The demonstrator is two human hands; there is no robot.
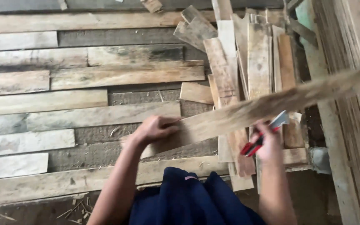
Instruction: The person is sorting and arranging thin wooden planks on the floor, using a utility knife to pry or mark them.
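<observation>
Dark blue cloth (188, 200) covers my lap at the bottom of view. Above it, my left hand (155, 128) has its fingers clamped on the near end of a long wooden board (246, 114), which slants up to the right. My right hand (267, 141) grips a red-handled scraper (263, 135) beneath that board, above a pile of planks (246, 62).

Single head camera, looking steeply down, close over hands and laid planks (84, 75); no second view.
</observation>
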